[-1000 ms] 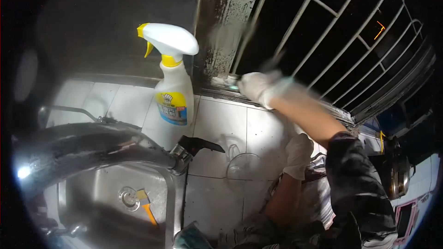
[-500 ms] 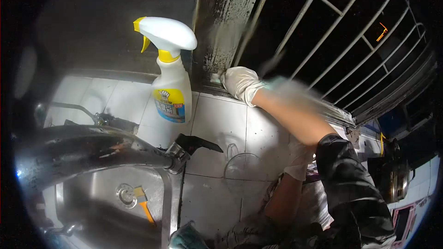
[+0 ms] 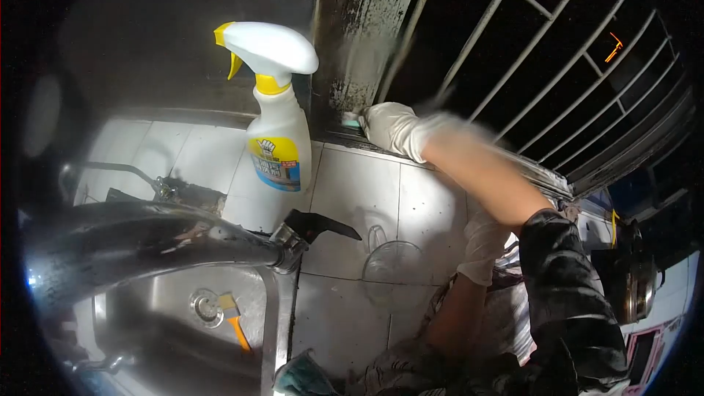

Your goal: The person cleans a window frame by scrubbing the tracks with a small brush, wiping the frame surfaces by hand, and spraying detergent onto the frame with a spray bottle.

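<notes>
My right hand [image 3: 396, 128], in a white glove, is closed at the lower corner of the window frame [image 3: 367, 51]. A small pale green pad [image 3: 352, 122] shows at its fingertips, against the sill. The glove and forearm are partly smeared by motion. My left hand [image 3: 484, 246], also gloved in white, is low beside the tiled ledge, behind my right forearm; its fingers are hidden. Left of my right hand, a white spray bottle [image 3: 275, 125] with a yellow trigger stands upright on the white tiles [image 3: 356, 183].
A metal faucet [image 3: 147, 238] with a black lever arches over a steel sink [image 3: 275, 301]. An orange-handled brush [image 3: 236, 323] lies in the sink. A clear glass vessel [image 3: 392, 271] is on the tiles. Metal bars [image 3: 506, 51] cross the window; a teal cloth [image 3: 302, 375] is at the bottom.
My right hand has shifted slightly right and down in view, and more of the pale green pad shows. The bottle and faucet also sit slightly further right as the view moved.
</notes>
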